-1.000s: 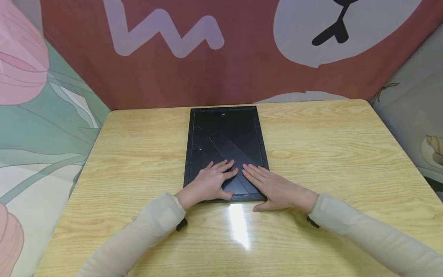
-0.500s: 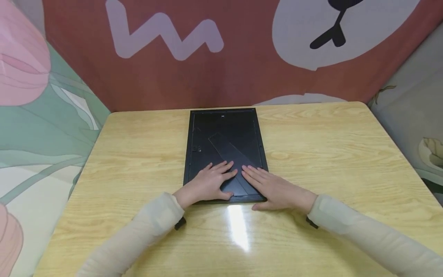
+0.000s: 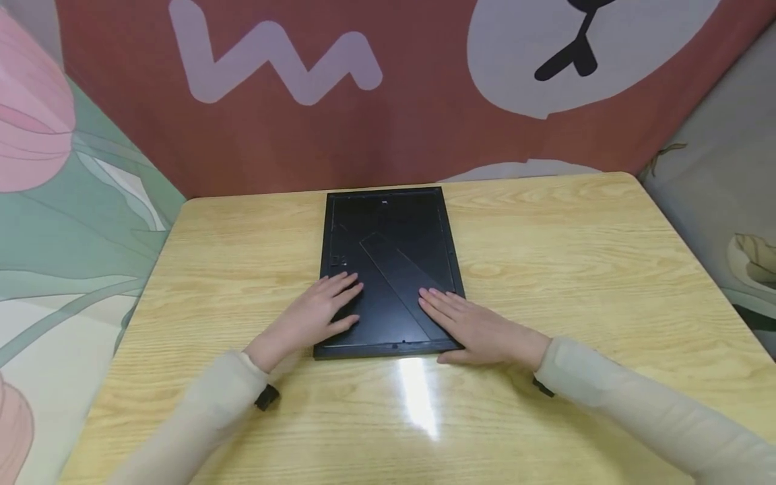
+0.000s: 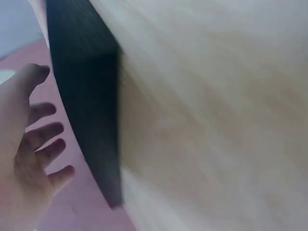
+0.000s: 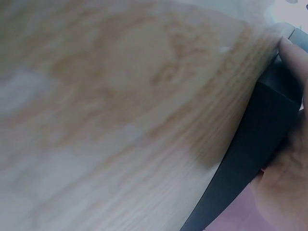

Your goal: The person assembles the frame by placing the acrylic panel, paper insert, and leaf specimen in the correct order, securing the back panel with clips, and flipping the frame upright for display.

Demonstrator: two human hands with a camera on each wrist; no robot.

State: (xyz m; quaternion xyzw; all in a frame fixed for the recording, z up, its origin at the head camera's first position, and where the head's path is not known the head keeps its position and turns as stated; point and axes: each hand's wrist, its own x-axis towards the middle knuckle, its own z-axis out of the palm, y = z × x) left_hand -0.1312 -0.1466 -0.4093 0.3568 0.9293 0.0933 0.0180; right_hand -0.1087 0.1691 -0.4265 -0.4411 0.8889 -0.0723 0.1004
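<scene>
A black picture frame (image 3: 412,215) lies face down on the wooden table, its backing board and slanted stand leg (image 3: 394,276) uppermost. Over its lower left edge hovers my left hand (image 3: 318,310), fingers spread and loosely extended. In the left wrist view a gap shows between those fingers (image 4: 50,130) and the frame's dark side (image 4: 89,96). My right hand (image 3: 475,330) rests with straight fingers on the lower right corner of the backing. Its thumb (image 5: 294,57) lies along the frame's near edge in the right wrist view.
The light wood table (image 3: 564,269) reaches back to a red printed curtain (image 3: 424,121). Floral cloth hangs at the left (image 3: 36,236) and right (image 3: 727,168). A bright light reflection falls on the table in front of the frame.
My left hand has lifted off the middle of the backing and moved left to the frame's left edge. The right hand stays in place. The head view has shifted slightly.
</scene>
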